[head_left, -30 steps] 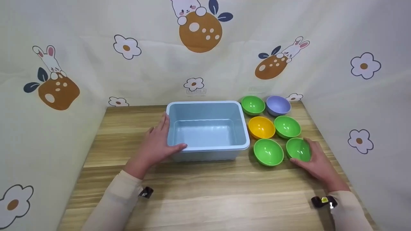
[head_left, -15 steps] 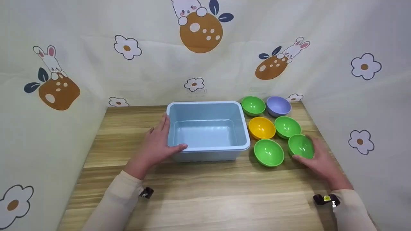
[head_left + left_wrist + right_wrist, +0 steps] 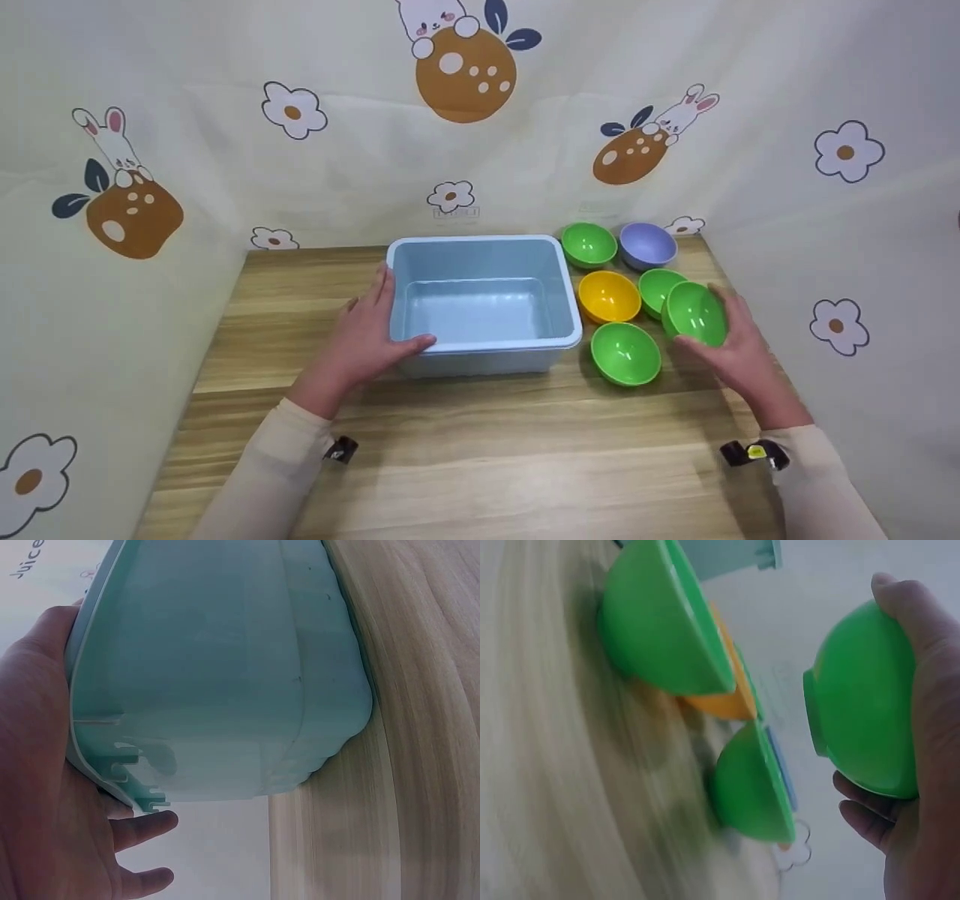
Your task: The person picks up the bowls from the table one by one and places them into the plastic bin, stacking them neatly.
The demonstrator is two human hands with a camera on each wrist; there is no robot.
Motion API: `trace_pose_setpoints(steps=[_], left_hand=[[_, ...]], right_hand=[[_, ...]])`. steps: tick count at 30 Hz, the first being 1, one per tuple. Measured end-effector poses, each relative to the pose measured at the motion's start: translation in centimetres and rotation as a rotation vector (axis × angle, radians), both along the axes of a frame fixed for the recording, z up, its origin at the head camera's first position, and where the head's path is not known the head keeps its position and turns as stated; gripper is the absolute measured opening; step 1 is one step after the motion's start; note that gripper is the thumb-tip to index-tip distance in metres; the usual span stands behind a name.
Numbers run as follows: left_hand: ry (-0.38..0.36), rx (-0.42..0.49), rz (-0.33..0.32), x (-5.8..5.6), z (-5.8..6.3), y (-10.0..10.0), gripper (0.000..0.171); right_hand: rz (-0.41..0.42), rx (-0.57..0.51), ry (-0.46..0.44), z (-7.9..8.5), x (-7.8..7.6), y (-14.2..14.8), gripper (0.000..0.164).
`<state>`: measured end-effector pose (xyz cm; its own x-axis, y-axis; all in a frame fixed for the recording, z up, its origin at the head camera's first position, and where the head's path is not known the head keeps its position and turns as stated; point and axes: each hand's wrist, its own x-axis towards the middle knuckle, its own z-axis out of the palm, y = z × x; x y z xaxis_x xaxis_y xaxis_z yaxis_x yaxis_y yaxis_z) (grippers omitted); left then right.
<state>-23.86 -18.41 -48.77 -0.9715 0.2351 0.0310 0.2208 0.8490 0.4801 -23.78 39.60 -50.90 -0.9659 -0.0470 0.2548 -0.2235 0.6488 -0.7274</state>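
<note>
My left hand holds the near left corner of a light blue plastic bin, its thumb over the front rim and fingers along the left side. Two of its fingers stick out past the rim in the left wrist view. At the right, my right hand grips a green bowl by its side, thumb and fingers spread around it. That bowl is tilted and raised off the table; in the right wrist view its underside faces the camera. It partly covers another green bowl behind it.
Right of the bin stand an orange bowl, a near green bowl, a far green bowl and a purple bowl. Patterned cloth walls the wooden table at the back and sides.
My right hand has lifted the green bowl off the table and moved it away from me, over the edge of the bowl behind. The left hand and bin stay put.
</note>
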Motion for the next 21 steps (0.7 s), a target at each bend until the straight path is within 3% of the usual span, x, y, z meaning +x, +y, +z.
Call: trace_pose_setpoints(steps=[10, 21], left_hand=[[-0.015, 0.019, 0.012, 0.0, 0.1, 0.0, 0.144], [0.022, -0.020, 0.001, 0.1, 0.0, 0.0, 0.141]], right_hand=[[0.055, -0.031, 0.020, 1.8, -1.5, -4.0, 0.107], [0.159, -0.046, -0.005, 3.6, -2.7, -7.5, 0.108]])
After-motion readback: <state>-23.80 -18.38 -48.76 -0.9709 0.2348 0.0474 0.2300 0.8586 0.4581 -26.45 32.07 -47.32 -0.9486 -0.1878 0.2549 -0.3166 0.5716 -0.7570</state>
